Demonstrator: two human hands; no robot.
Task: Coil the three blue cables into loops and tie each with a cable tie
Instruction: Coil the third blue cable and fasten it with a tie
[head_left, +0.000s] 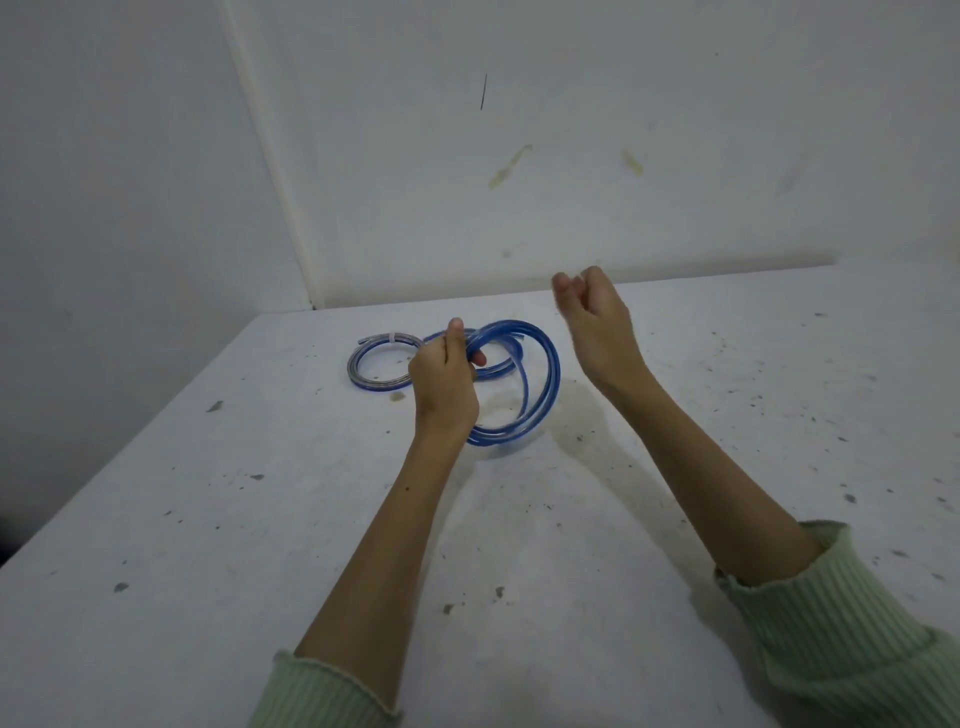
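Observation:
My left hand (445, 376) grips a blue cable coil (545, 384) at its top, holding the loop upright with its lower edge near the table. Behind and left of that hand, a second coil (363, 382) lies flat, bound by a pale cable tie (393, 338) at its far side. Another stretch of blue cable (501, 366) lies behind the held loop; I cannot tell whether it is a separate cable. My right hand (592, 317) hovers above the table to the right of the loop, fingers curled. Something thin may be pinched in it, but it is too blurred to tell.
The worn white table (260, 519) carries dark specks and a yellowish stain under the held coil. Its left edge (130, 441) runs diagonally. White walls (519, 182) meet in a corner behind the cables.

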